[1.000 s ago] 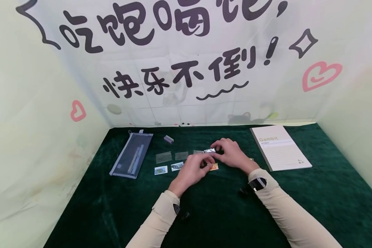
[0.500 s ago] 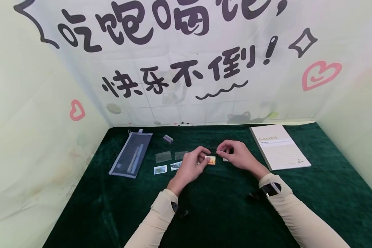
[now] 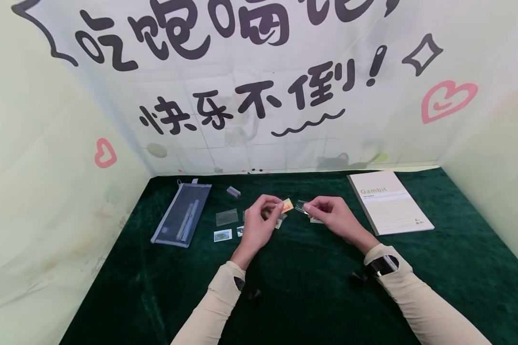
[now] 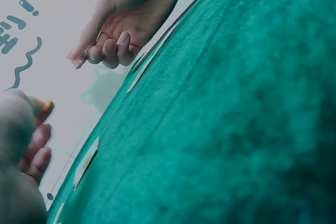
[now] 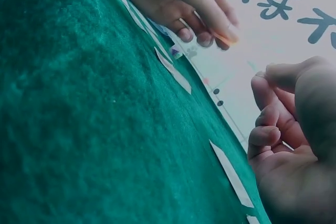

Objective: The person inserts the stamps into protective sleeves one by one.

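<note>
In the head view my left hand (image 3: 259, 223) pinches a small orange-and-yellow stamp (image 3: 287, 205) between thumb and finger, raised above the cloth. Facing it, my right hand (image 3: 336, 218) pinches a small clear plastic sleeve (image 3: 300, 206). A narrow gap separates stamp and sleeve. On the cloth lie a blue-green stamp (image 3: 222, 235) and, behind it, another clear sleeve (image 3: 227, 217). My left hand partly covers a second stamp (image 3: 240, 231); a pale stamp (image 3: 278, 224) shows beside its fingers. Another pale piece (image 3: 316, 220) lies under my right hand, mostly hidden.
A zipped see-through pencil pouch (image 3: 181, 215) with pens inside lies at the left. Behind the sleeves sits a small purple-and-white eraser (image 3: 233, 192). A notebook (image 3: 390, 203) lies at the back right. Printed cloth walls (image 3: 254, 153) enclose the green-covered table (image 3: 311, 297).
My left hand has picked the orange stamp up off the cloth and tilted it. My right hand has moved slightly right, and the clear sleeve in its fingers now faces the stamp.
</note>
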A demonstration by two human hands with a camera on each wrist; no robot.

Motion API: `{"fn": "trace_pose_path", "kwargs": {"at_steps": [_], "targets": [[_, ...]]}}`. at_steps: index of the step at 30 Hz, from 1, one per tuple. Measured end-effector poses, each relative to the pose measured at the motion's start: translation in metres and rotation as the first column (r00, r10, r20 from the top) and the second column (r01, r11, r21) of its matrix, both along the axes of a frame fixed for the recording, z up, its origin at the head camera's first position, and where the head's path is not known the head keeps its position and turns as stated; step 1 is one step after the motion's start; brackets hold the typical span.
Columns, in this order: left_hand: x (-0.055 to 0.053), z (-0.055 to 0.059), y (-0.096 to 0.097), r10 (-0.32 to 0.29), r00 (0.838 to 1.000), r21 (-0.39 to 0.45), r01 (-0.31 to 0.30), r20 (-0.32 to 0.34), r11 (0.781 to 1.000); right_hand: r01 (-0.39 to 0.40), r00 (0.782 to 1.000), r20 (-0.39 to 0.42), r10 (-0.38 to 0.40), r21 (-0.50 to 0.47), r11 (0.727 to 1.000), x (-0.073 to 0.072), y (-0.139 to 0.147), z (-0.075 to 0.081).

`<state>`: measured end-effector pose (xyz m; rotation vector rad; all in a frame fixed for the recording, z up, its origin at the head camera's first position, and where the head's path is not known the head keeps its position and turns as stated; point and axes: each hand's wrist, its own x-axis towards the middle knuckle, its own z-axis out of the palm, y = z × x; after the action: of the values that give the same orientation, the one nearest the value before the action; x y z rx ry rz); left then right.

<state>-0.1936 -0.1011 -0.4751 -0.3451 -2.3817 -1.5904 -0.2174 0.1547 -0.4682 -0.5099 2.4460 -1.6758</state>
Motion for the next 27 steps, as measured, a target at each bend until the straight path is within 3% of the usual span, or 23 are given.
{"fn": "trace_pose_path", "kwargs": {"at_steps": [5,14,22,27], "targets": [[0.0000,-0.0007,0.0003,0.016,0.997,0.051,-0.012,-0.070,0.999,-0.002,0.999,0.034,0.003,-0.029,1.000,-0.0019,0.0014,-0.0037],[0.0009,-0.0008,0.0029,-0.001,0.999,0.040,0.003,-0.048,0.999,-0.039,0.998,0.054,0.042,-0.055,0.998,-0.0031,0.0013,-0.0057],[0.0011,-0.0023,0.0031,-0.062,0.998,0.036,0.063,-0.028,0.997,-0.049,0.997,0.061,0.052,-0.052,0.997,-0.0031,0.0002,-0.0055],[0.0004,-0.0025,0.0024,-0.050,0.998,0.029,0.052,-0.042,0.998,-0.041,0.997,0.056,0.044,-0.049,0.998,-0.0027,0.0004,-0.0062]]}}
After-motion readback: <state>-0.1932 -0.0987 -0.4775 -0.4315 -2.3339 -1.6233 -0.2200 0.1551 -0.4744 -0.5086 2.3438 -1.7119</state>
